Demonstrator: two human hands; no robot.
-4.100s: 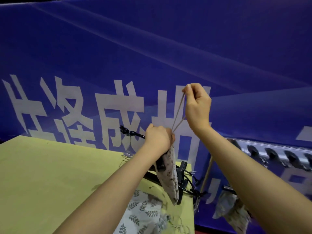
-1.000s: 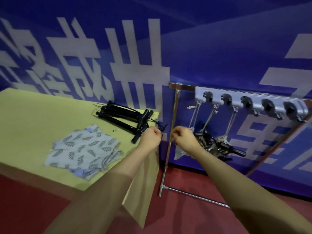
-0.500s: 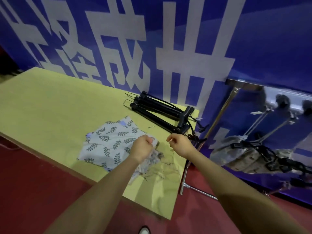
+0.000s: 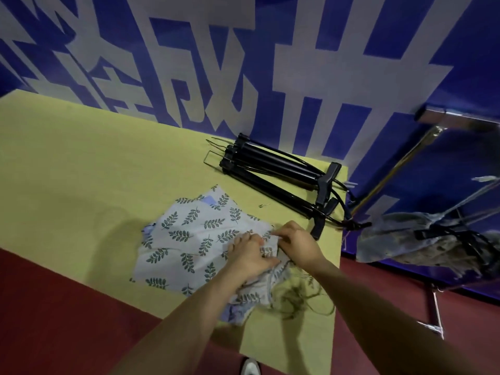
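Observation:
A stack of pale leaf-print fabric bags (image 4: 194,239) lies on the yellow-green table (image 4: 81,171), their loose drawstrings (image 4: 295,296) tangled at the near right. Both hands meet on the right end of the stack. My left hand (image 4: 250,255) has its fingers curled into the top bag's cloth. My right hand (image 4: 297,243) pinches the same bag's edge just beside it. Black clip hangers (image 4: 276,171) lie in a bundle behind the bags.
A metal rack (image 4: 392,169) stands right of the table, with filled bags (image 4: 422,239) hanging from black clip hangers. A small pin (image 4: 263,205) lies on the table by the hangers. The blue banner wall is behind. Red floor lies below the table's near edge.
Four seconds ago both hands held a bag up by its drawstring. The view then swung from the rack to the table, and both hands came down onto the leaf-print stack.

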